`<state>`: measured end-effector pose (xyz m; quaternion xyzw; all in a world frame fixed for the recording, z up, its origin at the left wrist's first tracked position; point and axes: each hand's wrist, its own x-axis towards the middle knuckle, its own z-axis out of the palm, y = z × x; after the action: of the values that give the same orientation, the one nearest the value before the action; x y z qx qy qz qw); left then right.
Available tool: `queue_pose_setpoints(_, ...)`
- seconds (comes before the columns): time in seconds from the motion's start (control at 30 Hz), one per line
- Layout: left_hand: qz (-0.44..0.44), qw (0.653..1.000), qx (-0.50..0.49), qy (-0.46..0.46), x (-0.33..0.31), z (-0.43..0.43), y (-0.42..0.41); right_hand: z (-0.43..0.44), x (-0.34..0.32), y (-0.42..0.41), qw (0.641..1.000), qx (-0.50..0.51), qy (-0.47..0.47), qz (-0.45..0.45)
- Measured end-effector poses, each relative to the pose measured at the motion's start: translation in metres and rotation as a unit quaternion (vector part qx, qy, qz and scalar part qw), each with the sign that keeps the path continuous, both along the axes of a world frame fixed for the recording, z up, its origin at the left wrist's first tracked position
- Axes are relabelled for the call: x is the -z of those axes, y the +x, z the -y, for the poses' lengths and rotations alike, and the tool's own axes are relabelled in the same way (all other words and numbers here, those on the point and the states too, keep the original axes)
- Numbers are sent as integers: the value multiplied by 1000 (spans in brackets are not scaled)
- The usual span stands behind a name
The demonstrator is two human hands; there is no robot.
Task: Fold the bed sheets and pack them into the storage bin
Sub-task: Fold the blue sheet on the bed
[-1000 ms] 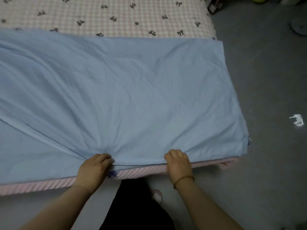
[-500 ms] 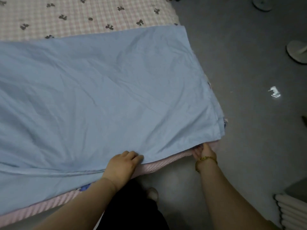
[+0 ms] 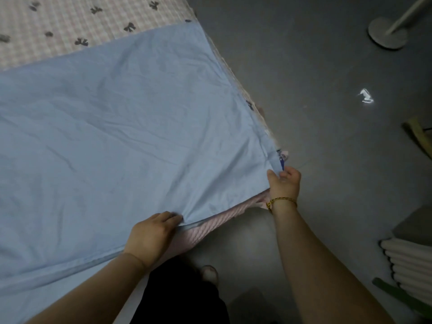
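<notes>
**Both hands on the near hem of the blue sheet**

My right hand [image 3: 284,185] pinched the near right corner of the blue sheet [image 3: 117,141]. The thumb lay on top of the cloth and the other fingers were curled at its edge, almost closed. My left hand [image 3: 152,232] was further left on the same near hem. Its fingers were bent down and closed on the cloth, which made small pleats around them.

The sheet lay spread flat over the bed. It was thin and matte, with many fine creases, and had a narrow stitched hem along its right edge. At the far side showed the bed cover [image 3: 58,24], checked pink and white with dark bows. Below the near hem showed the pink ribbed mattress side [image 3: 210,225]. A thin golden bracelet [image 3: 281,201] sat on my right wrist. To the right was the dull grey floor [image 3: 304,78].
</notes>
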<state>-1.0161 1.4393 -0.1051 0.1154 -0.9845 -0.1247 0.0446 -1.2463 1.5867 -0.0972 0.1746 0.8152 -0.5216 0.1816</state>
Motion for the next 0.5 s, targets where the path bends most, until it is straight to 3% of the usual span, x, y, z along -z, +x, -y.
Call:
queue_pose_setpoints(0.1, 10, 1000, -10, 3, 1, -2, -1, 0, 1, -3, 989, -132, -12, 63)
queue_pose_setpoints(0.33, 5, 1000, -19, 0, -1, -5, -2, -2, -7, -18, 959, -209, 0, 193)
queue_pose_setpoints(0.5, -30, 999, -11, -10, -5, -8, -14, -4, -6, -39, 974, -206, 83, 47)
